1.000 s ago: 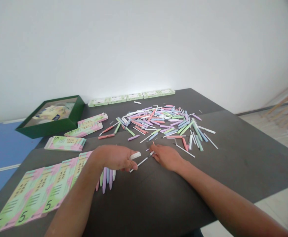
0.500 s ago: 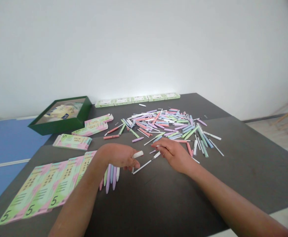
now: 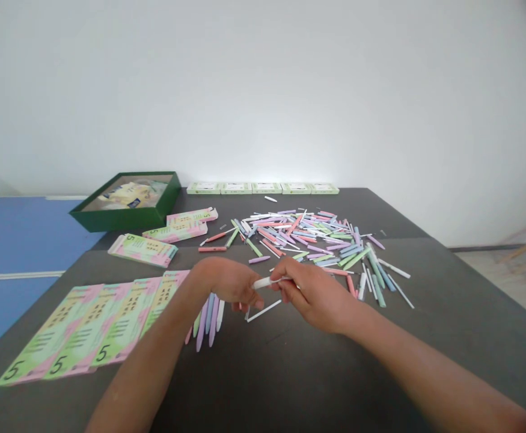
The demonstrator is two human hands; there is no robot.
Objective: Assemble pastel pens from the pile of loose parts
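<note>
Head view: I see left hand (image 3: 229, 282) pinching a white barrel (image 3: 261, 282), axis left-right, above the table (image 3: 290, 373). Right hand (image 3: 319, 294) pinches a thin refill (image 3: 281, 278) at the barrel's right end.

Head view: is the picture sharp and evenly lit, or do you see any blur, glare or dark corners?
Head view: soft, even light, a bright glow on the wall above the green boxes; the left hand and right hand, pinching a white pen part, look slightly smeared; the top right corner is darkened.
</note>
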